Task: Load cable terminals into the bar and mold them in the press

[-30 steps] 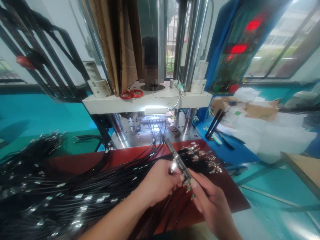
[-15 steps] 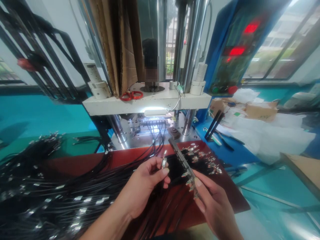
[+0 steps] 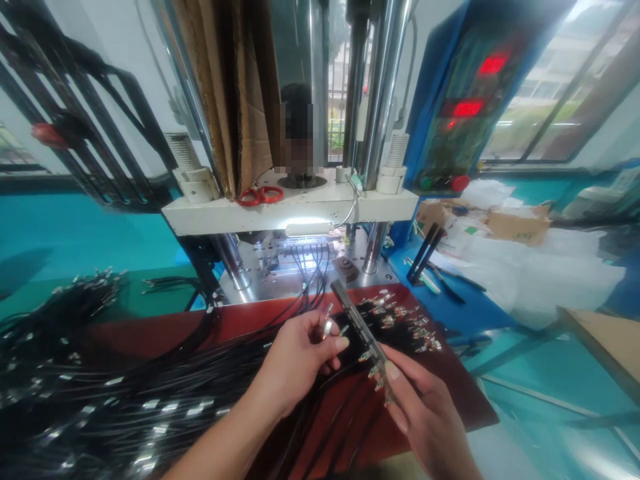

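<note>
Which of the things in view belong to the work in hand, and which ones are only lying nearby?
In the work, it seems:
metal bar, held by the right hand
small connector, held by the left hand
black cables on the red tabletop

Apparently just lying about:
red-handled scissors on the white press plate
dark-handled tool on the blue surface
white sheeting

The tabletop [image 3: 473, 397] is showing reddish brown beneath black cables [image 3: 175, 367], whose metal ends [image 3: 425, 341] are glinting silver and coppery. The slim bar [image 3: 361, 327] is looking dark grey from here. Scissor handles [image 3: 261, 195] are standing out red against the cream press plate [image 3: 240, 218], and red displays [image 3: 469, 108] are glowing on the blue control box [image 3: 423, 113].
</note>
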`<action>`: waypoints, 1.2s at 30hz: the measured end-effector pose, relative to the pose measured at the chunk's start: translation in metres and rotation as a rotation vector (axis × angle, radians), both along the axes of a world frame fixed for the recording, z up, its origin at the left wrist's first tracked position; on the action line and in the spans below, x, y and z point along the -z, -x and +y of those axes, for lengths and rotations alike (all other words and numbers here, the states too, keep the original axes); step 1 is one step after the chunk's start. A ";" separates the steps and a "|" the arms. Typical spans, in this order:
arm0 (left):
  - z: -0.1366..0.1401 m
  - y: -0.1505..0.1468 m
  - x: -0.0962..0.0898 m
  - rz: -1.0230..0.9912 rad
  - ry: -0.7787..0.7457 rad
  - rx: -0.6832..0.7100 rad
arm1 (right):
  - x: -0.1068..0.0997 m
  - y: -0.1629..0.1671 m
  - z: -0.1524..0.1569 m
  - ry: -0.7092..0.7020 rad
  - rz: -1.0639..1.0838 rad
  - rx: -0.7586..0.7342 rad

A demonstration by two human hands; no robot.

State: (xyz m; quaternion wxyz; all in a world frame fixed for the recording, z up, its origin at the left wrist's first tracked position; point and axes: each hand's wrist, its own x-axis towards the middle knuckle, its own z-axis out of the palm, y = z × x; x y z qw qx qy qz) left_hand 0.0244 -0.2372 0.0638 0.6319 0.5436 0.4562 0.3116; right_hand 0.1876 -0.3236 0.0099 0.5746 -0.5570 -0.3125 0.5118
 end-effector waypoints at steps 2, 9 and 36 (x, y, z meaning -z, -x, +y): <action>0.004 -0.001 0.000 0.058 -0.060 0.035 | -0.002 0.002 0.000 0.007 0.014 0.026; 0.007 -0.002 -0.004 0.165 -0.108 0.153 | -0.006 0.005 -0.001 0.026 0.044 0.055; 0.022 -0.004 0.004 -0.128 0.176 0.338 | 0.003 0.006 -0.002 -0.039 -0.086 -0.011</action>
